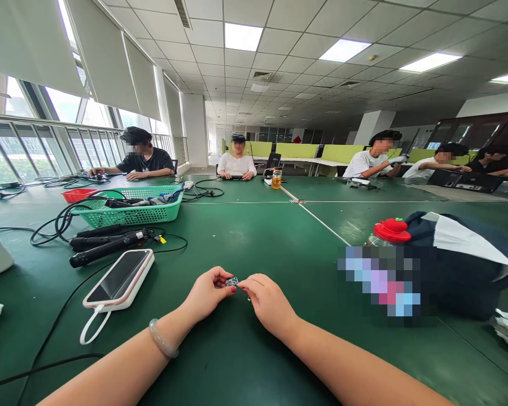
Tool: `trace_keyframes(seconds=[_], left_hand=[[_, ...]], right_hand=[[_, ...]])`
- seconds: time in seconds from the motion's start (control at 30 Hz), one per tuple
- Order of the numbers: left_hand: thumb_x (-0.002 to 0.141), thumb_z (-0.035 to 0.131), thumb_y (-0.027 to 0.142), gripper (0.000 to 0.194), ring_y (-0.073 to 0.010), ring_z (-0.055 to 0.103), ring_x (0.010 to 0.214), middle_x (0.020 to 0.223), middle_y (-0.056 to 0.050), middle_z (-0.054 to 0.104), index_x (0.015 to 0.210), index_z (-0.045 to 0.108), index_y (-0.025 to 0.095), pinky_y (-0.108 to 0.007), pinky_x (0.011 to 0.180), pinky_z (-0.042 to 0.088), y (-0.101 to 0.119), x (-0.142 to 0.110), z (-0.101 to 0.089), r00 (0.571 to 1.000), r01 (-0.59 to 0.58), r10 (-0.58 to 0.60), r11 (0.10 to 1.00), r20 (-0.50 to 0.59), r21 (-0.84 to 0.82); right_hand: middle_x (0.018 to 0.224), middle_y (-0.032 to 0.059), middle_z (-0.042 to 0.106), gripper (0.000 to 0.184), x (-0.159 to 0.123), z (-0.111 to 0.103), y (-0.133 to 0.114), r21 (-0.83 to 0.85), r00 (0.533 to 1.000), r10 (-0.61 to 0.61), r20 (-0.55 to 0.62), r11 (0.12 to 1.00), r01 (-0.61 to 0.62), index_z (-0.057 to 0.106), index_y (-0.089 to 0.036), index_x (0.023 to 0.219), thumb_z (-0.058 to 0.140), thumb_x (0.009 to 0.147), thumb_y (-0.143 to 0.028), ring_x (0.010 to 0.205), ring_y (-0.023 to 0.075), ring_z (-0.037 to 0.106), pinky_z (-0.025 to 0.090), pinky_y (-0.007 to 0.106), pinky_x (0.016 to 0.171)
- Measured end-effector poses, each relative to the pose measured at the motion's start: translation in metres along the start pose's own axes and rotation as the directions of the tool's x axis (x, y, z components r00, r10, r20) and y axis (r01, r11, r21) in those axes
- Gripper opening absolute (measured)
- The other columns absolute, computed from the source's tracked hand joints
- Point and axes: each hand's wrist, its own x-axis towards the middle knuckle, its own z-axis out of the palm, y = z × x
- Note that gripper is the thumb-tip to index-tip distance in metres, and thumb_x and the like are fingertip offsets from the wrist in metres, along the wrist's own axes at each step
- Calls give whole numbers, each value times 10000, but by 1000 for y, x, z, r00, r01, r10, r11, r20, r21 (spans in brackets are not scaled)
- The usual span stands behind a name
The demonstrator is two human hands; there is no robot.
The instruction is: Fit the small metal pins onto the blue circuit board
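A small blue piece with dark and silver details, like a little circuit board, is pinched between the thumb and fingers of my left hand. It is held just above the green table, and its exact kind is too small to tell. My right hand is closed in a pinch, with its fingertips at the right edge of the blue piece. Whatever lies between those fingertips is hidden. A tiny pale speck shows under the right fingers. To the left of my hands lies a phone with a white cable plugged in.
Black tube-shaped devices and cables lie behind the phone. Beyond them stands a green basket with cables inside, beside a red tray. At right are a red-lidded jar and a dark bag. Several people sit around the table.
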Motion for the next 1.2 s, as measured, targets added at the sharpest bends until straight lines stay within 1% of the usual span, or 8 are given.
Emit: trace_keyframes(seconds=[0.1, 0.27, 0.53, 0.7, 0.9, 1.1, 1.2], left_hand=[[541, 746, 269, 308, -127, 572, 637, 692, 11, 629, 752, 548, 166, -281, 654, 471, 4, -2, 2, 999, 21, -17, 997, 43, -77], [521, 767, 271, 316, -119, 567, 629, 676, 15, 624, 718, 542, 167, -282, 659, 472, 10, -5, 5, 997, 44, -35, 988, 66, -150], [508, 799, 297, 332, -127, 585, 692, 741, -9, 650, 686, 558, 155, -270, 703, 461, 10, -7, 3, 992, 84, -52, 953, 116, -293], [523, 795, 305, 324, -122, 565, 698, 736, -10, 632, 690, 560, 158, -244, 680, 445, 9, -7, 3, 990, 84, -45, 953, 137, -293], [519, 792, 328, 335, -120, 546, 671, 702, -3, 603, 700, 567, 157, -242, 662, 431, 10, -8, 3, 988, 77, -38, 961, 149, -267], [497, 803, 299, 335, -106, 527, 646, 678, 8, 591, 681, 563, 155, -232, 646, 417, 13, -10, 4, 983, 109, -62, 956, 175, -273], [504, 801, 302, 329, -110, 530, 655, 685, 4, 594, 683, 568, 155, -233, 648, 414, 14, -10, 4, 981, 108, -59, 956, 182, -273]], right_hand=[[813, 37, 650, 199, 1, -3, -1, -21, 999, -13, -51, 1000, 12, 649, -201, 899, 459, 874, -144, 785, 154, 538, 465, 300, 734], [790, 23, 682, 188, 2, -8, -4, -37, 991, -35, -131, 999, 31, 663, -219, 896, 478, 884, -188, 812, 168, 516, 412, 321, 761], [847, 20, 691, 190, 1, -8, -3, -53, 989, -62, -137, 997, 56, 671, -226, 887, 482, 884, -200, 845, 169, 517, 392, 321, 780], [853, 7, 689, 184, 1, -10, -6, -33, 983, -83, -163, 996, 79, 674, -234, 880, 493, 877, -198, 840, 162, 509, 397, 318, 779], [837, 24, 684, 190, 0, -10, -6, -67, 987, -87, -134, 995, 78, 679, -230, 877, 489, 881, -222, 836, 162, 514, 404, 326, 782], [832, 14, 685, 195, 0, -10, -7, -45, 984, -95, -150, 995, 89, 679, -227, 860, 489, 872, -189, 822, 160, 510, 402, 322, 773], [839, 20, 685, 206, 0, -10, -7, -58, 987, -92, -134, 995, 85, 679, -228, 871, 479, 872, -179, 822, 161, 516, 404, 325, 771]])
